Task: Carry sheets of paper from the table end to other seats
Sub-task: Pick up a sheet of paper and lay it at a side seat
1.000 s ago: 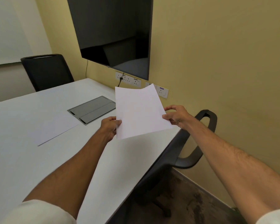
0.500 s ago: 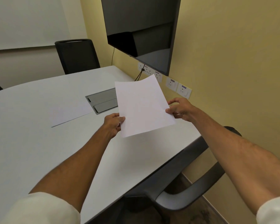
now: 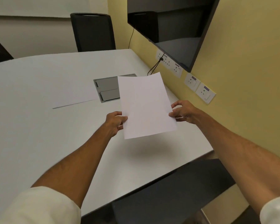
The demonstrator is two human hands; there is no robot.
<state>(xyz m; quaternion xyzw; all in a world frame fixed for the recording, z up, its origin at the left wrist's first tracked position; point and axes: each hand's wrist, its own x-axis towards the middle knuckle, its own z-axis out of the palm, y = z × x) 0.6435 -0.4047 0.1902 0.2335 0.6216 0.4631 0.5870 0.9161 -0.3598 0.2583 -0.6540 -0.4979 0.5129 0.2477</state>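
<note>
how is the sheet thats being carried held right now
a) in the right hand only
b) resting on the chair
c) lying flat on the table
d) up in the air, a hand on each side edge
D: the left hand and the right hand each pinch a side edge of the sheet, which hangs clear above the table.

We note a white table (image 3: 39, 126) filling the left; mid-frame, one flat sheet (image 3: 74, 96) beside a grey hatch (image 3: 106, 89).
</note>
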